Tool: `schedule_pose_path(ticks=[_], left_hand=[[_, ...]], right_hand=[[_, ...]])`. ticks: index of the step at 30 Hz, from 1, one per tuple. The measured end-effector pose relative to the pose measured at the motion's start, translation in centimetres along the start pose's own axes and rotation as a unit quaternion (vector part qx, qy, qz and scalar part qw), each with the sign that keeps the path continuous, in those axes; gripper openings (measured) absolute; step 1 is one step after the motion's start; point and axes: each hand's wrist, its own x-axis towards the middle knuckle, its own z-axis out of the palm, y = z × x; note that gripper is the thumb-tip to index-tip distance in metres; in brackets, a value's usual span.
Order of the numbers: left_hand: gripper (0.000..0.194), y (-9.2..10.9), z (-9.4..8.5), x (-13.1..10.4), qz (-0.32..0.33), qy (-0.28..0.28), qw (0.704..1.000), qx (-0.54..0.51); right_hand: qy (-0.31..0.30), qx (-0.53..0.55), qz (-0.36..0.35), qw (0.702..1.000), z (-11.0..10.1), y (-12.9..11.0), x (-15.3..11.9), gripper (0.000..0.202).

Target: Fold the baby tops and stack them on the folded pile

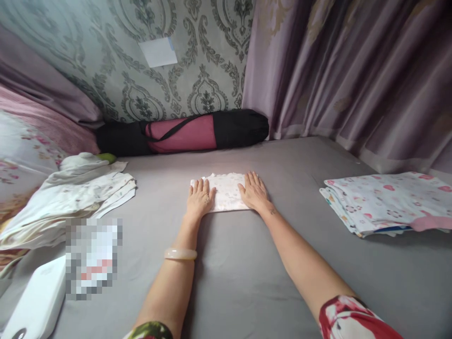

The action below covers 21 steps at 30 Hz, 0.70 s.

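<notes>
A folded pale pink cloth (229,192) with a faint print lies flat on the grey sheet (233,263), in the middle of the view. My left hand (200,197) rests flat on its left end, fingers stretched out and pointing away from me. On the right end lies my right hand (254,191), palm down with the fingers extended. Neither hand grips the cloth. The palms hide both ends of it.
Rumpled white cloths (70,197) lie at left, near a white box-like object (37,296) and a blurred-out item (93,259). Folded printed fabric (388,202) sits at right. A black and pink long bag (183,132) lies along the wall, beside purple curtains (300,70).
</notes>
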Motion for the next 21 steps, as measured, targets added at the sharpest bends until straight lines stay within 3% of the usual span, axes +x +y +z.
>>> schedule_pose_path(ticks=[11,16,21], left_hand=[[0.039,0.7,-1.8,0.3,0.002,0.045,0.998,0.034],[0.03,-0.5,-2.9,3.3,0.006,-0.016,0.997,0.079],[0.024,-2.6,-3.5,7.0,0.002,-0.053,0.998,-0.033]], right_hand=[[0.052,0.033,0.009,0.998,-1.4,1.5,0.9,0.045],[0.059,0.016,0.054,0.997,-1.9,2.7,1.3,0.039],[0.05,0.027,0.055,0.997,-2.1,3.0,1.7,0.033]])
